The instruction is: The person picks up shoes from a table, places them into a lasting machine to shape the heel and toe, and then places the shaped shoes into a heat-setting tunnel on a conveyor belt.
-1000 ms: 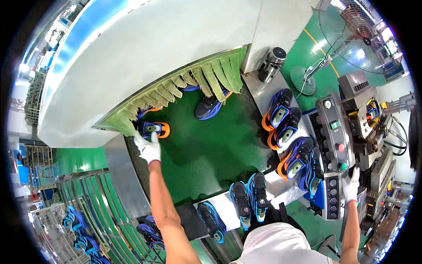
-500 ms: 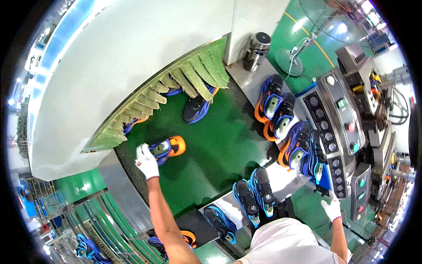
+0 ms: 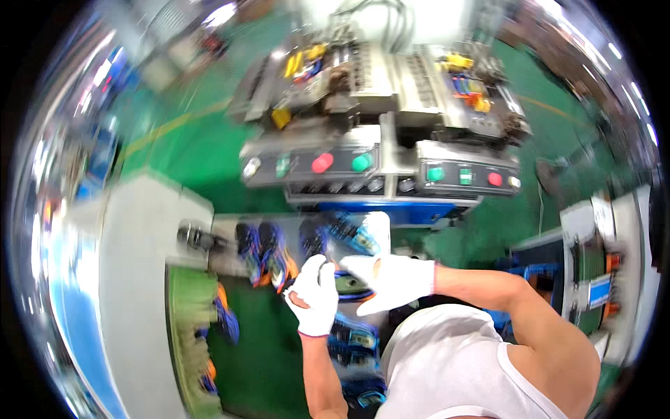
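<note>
I have the blue-and-orange shoe [image 3: 351, 285] between both hands, apparently to steady either end: my right hand [image 3: 357, 285] spreads thumb and fingers about its right end, but blur hides whether my left hand [image 3: 322, 267] grips. Paired shoes [image 3: 269, 253] line the worktop [image 3: 292, 232], presumably within easy reach.

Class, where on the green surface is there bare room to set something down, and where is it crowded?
Free: the green surface between the curtain-side shoes and the left forearm. Crowded: the far edge, with orange-trimmed shoes; the body side, with blue shoes; and around the left hand and right hand.
</note>
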### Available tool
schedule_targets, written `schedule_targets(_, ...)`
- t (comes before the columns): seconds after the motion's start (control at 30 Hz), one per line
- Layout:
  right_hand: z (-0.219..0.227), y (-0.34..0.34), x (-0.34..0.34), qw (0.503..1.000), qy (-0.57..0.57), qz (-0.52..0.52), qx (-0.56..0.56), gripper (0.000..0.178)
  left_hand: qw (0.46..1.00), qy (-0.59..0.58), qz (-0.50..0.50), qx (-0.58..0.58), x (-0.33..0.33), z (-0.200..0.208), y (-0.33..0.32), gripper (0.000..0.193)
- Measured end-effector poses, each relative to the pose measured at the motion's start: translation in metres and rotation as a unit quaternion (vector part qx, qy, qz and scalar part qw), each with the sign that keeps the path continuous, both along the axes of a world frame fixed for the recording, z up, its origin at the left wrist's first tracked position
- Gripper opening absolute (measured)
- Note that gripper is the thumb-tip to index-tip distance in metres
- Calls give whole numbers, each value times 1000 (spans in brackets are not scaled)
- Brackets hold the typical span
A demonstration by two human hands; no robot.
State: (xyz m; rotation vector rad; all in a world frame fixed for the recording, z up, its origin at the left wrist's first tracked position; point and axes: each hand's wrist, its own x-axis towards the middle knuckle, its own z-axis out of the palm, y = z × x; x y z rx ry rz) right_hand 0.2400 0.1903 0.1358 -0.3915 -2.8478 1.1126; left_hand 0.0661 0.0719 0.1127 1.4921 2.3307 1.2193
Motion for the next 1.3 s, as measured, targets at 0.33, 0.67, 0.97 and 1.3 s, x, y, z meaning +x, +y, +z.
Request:
schedule_targets(0.33, -30, 121, 215, 887, 102, -396, -217, 60, 906, -15, -416, 83, 199, 115, 262, 32)
schedule_targets(0.67, -17, 106, 362, 430, 503, -530, -530, 68, 979, -42, -170, -105, 313, -8, 591, 73)
schedule_targets(0.97, -17, 89, 395, 337, 361, -679, -544, 70, 957, -141, -149, -204, 301, -91, 717, 53)
schedule_targets(1.3, 12, 262, 360, 556, 368, -621, -412, 33, 894, -358, -260, -66, 217, 58, 494, 34)
